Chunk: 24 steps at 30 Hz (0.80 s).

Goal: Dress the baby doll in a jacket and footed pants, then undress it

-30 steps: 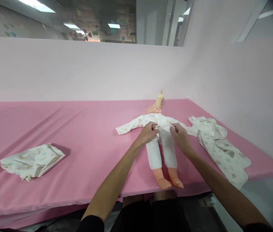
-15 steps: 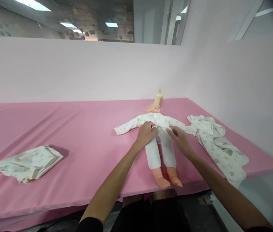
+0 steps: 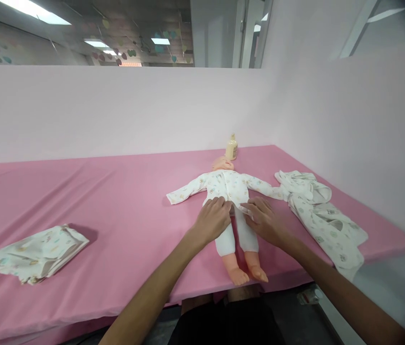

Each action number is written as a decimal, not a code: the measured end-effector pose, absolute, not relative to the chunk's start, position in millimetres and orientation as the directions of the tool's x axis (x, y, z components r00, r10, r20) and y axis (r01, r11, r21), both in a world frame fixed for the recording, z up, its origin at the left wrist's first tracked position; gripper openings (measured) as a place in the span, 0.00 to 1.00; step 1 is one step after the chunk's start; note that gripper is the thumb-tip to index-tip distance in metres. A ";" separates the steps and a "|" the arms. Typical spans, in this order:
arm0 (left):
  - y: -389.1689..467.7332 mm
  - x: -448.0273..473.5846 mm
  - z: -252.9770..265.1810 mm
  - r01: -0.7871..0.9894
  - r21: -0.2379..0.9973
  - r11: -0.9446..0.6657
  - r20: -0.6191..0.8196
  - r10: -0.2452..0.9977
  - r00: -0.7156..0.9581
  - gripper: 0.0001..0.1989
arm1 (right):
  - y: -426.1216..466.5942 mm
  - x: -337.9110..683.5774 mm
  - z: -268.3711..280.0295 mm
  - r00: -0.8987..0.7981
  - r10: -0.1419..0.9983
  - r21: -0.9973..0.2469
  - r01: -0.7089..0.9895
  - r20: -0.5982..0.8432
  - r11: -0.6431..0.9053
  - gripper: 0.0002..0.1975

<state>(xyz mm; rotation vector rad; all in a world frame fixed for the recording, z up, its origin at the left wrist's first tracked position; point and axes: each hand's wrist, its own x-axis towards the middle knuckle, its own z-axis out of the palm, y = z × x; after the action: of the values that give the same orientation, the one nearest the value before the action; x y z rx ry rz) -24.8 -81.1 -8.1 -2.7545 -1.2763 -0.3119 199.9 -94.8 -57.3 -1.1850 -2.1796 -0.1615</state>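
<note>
A baby doll [image 3: 247, 239] lies on its back, its head away from me and its bare feet towards me. It wears a white patterned baby top [image 3: 226, 184] with both sleeves spread out. At the doll's left-hand hip in the picture, my left hand [image 3: 211, 219] is closed on the hem of the top. My right hand [image 3: 265, 221] pinches the hem at the other hip, thumb and fingers together. Both hands cover parts of the hem and the upper legs. White cloth legs end above the doll's lower legs.
A pink-covered table [image 3: 127, 215] bears everything. Folded patterned cloth [image 3: 39, 253] lies at left, and rumpled white clothes [image 3: 326, 215] lie at right near the wall, touching a sleeve end. Behind the doll's head stands a cream bottle [image 3: 231, 147]. A clear container [image 3: 309, 296] sits below the table.
Both hands have moved down the doll towards me, from its waist to its hips. The top now reaches lower, and more of its front shows.
</note>
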 end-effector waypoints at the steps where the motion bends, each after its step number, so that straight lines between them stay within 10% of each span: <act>1: -82.6 -29.0 -8.9 0.779 0.027 -0.627 0.236 0.761 0.604 0.17 | -93.8 203.6 -60.9 -0.341 0.712 -0.199 0.806 0.614 0.558 0.16; 14: -77.3 -59.0 -46.2 0.898 0.192 -0.396 0.243 0.906 0.348 0.26 | -85.1 221.1 -91.8 -0.054 0.869 -0.492 0.807 0.491 0.328 0.11; 24: -83.7 -59.9 -53.2 0.741 -0.286 -0.608 0.515 0.555 0.654 0.14 | -102.1 217.9 -85.4 -0.393 0.672 0.079 0.891 0.628 0.448 0.12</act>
<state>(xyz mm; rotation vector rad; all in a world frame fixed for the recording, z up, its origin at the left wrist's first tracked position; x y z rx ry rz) -59.9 -83.7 -53.2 -2.3930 -1.0096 -0.5213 217.9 -102.1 -85.4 -1.3051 -2.1847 -0.5588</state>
